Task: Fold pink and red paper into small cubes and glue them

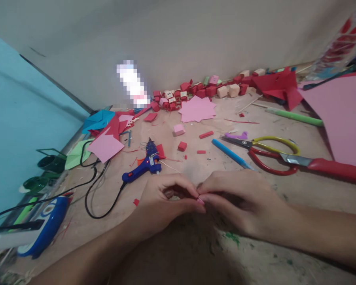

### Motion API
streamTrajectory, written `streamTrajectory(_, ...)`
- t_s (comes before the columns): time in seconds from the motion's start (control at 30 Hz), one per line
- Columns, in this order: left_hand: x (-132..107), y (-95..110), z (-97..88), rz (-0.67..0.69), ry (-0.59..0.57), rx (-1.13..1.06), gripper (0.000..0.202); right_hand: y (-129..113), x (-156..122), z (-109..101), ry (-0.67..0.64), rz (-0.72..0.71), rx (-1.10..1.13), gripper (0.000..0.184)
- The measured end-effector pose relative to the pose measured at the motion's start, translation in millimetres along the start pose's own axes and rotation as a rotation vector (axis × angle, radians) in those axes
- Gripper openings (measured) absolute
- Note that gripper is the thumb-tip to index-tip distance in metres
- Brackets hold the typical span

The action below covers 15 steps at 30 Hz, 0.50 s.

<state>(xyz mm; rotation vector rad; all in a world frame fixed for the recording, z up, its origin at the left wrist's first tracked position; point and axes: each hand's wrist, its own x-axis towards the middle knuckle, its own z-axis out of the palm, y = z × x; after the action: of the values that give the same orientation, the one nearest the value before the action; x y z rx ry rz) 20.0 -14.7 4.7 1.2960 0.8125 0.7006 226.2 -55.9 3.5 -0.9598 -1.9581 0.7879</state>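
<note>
My left hand (169,202) and my right hand (240,198) meet above the near part of the table. Thumb and forefinger of both are pinched on a small pink piece of paper (200,200), mostly covered by the fingertips. Just beyond the hands lie a small red paper cube (182,146), a pink paper cube (179,129) and red paper strips (206,135). A blue glue gun (142,166) rests beyond my left hand, its small red light lit. Past my right hand are a blue pen (231,153) and scissors (264,150) with yellow and red handles.
Many small paper cubes (210,92) are heaped along the wall. Pink star-edged sheets (197,109) lie before them. A red-handled cutter (329,166) and a large pink sheet (341,114) are at right. The black cord (87,198) loops left, near a blue-and-white tape dispenser (52,225).
</note>
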Motion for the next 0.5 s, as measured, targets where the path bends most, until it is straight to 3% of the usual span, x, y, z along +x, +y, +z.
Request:
streamTrajectory(0.3,-3.4,-0.4,0.9,0.089,0.097,0.180,0.015,-1.3,2.4,1.4,0.053,0.085,-0.012,0.011)
streamTrajectory(0.5,-1.8,0.6,1.9,0.118,0.134,0.195,0.013,1.3,3.4,-0.2,-0.005,0.113,0.056,0.013)
